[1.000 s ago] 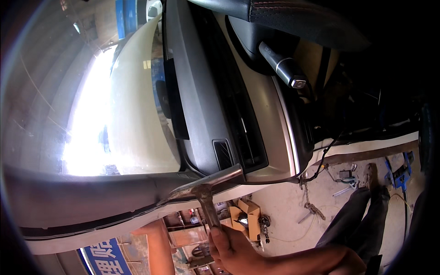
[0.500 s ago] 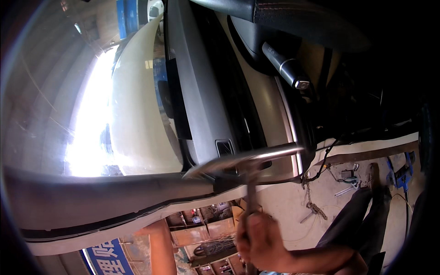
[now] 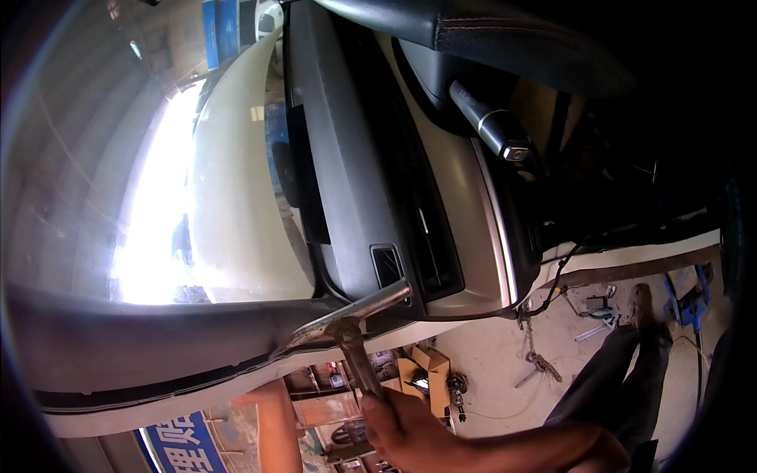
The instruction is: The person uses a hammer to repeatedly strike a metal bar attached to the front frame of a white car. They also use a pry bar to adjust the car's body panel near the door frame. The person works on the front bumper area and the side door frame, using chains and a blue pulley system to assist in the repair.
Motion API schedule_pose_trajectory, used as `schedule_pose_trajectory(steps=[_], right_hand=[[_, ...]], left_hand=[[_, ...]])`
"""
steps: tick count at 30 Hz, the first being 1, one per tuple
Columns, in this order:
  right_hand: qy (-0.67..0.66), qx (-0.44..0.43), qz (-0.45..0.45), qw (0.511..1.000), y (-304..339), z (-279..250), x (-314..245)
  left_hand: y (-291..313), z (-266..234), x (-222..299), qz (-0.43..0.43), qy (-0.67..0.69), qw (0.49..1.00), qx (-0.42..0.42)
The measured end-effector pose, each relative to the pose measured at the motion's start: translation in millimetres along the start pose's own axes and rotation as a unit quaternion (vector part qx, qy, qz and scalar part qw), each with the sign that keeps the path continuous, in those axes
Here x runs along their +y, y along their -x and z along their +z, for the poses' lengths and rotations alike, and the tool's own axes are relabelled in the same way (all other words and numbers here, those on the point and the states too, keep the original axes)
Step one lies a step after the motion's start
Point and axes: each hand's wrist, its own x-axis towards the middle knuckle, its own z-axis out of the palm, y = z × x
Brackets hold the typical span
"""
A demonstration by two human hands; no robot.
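Observation:
My right hand (image 3: 402, 430) is closed around the handle of a metal hammer (image 3: 355, 311). The hammer's long head has one pointed end and one blunt end. Its pointed end lies over the car's windscreen pillar (image 3: 181, 339), and the blunt end is beside the end of the dashboard (image 3: 359, 197). Whether the head touches the pillar I cannot tell. My left forearm (image 3: 280, 433) rises from the lower edge to the pale body edge beside the pillar. The fingers of my left hand are hidden there.
A steering wheel (image 3: 505, 39) and a control stalk (image 3: 493, 122) sit at the upper right. Past the body edge are shelves with parts and a cardboard box (image 3: 430, 366). On the floor lie a chain (image 3: 536, 355) and tools, near dark-trousered legs (image 3: 607, 378) and a blue stand (image 3: 694, 299).
The hammer and my right hand have moved left, and the head has dropped from across the dashboard's end to the pillar. My left forearm is nearly where it was.

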Motion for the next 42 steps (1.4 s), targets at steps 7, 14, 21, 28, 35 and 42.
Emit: schedule_pose_trajectory(steps=[7,14,21,28,35,42], right_hand=[[-0.369,0.098,-0.134,0.915,-6.6,-30.7,37.4],[0.025,0.127,-0.12,0.984,-2.0,-25.9,36.2],[0.075,0.091,-0.195,0.974,-19.4,-11.0,47.8],[0.456,0.068,-0.24,0.854,9.7,-45.3,45.0],[0.74,-0.067,-0.229,0.629,5.1,-35.3,15.8],[0.796,0.038,-0.437,0.417,-12.9,-23.9,-1.3]], left_hand=[[-1.1,24.6,9.8,-0.091,0.167,0.98,0.065],[22.5,2.1,-27.1,0.062,-0.078,0.994,0.039],[8.5,15.4,-2.8,-0.045,0.081,0.995,0.042],[20.2,2.1,-21.8,-0.016,0.001,0.999,-0.032],[27.0,18.9,-22.5,-0.029,0.031,0.999,-0.015],[34.2,42.0,-17.8,-0.386,0.496,0.761,0.161]])
